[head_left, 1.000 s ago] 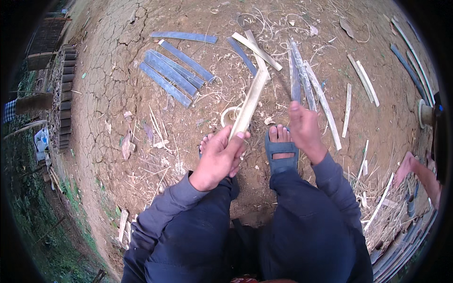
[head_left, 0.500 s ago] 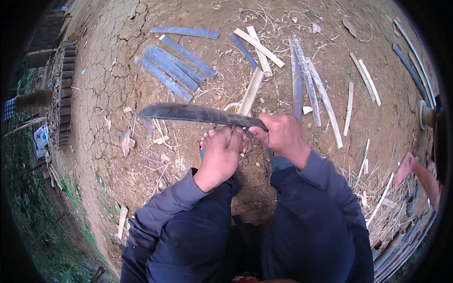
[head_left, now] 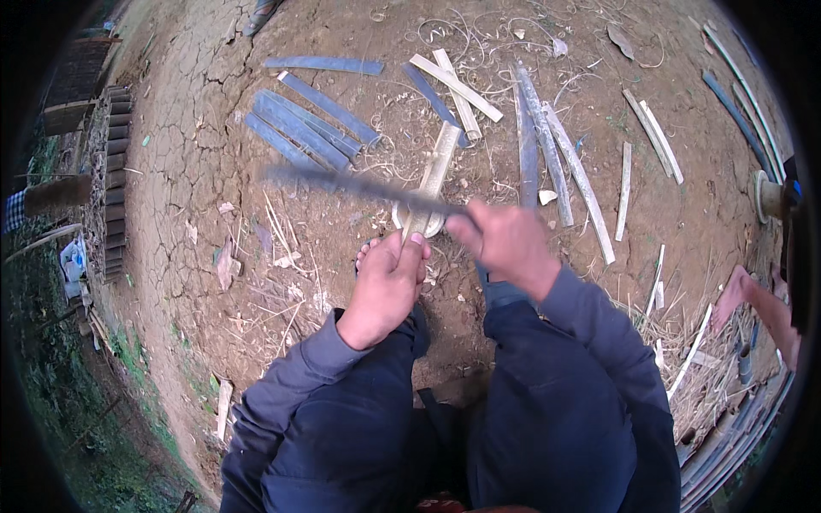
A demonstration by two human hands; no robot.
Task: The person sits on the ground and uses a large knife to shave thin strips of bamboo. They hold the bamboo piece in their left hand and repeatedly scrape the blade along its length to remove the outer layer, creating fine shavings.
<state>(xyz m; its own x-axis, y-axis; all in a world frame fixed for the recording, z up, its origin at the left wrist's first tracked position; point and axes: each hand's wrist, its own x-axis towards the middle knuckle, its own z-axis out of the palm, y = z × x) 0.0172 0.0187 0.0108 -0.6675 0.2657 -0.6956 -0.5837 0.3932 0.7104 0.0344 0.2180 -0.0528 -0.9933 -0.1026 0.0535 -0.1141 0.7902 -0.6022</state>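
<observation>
My right hand (head_left: 515, 246) grips the handle of a machete (head_left: 346, 184). Its long dark blade points left, smeared by motion, and crosses over a pale bamboo strip (head_left: 440, 161). My left hand (head_left: 381, 286) pinches the near end of that strip between thumb and fingers, and the strip slants away up and to the right. Under the strip is a round, pale, ring-like piece (head_left: 434, 225), partly hidden by the strip and blade. Whether the blade touches the strip I cannot tell.
Dark bamboo slats (head_left: 299, 128) lie at the far left, crossed pale strips (head_left: 457, 88) beyond my hands, and long strips (head_left: 547, 154) to the right. Curled shavings litter the dirt. Another person's foot (head_left: 260, 17) shows at the top, and a bare limb (head_left: 761, 308) at right.
The machete's handle end has dropped slightly, so its blade now tilts up to the left and is blurred. My left hand and the strip have shifted slightly left. A foot has appeared at the top.
</observation>
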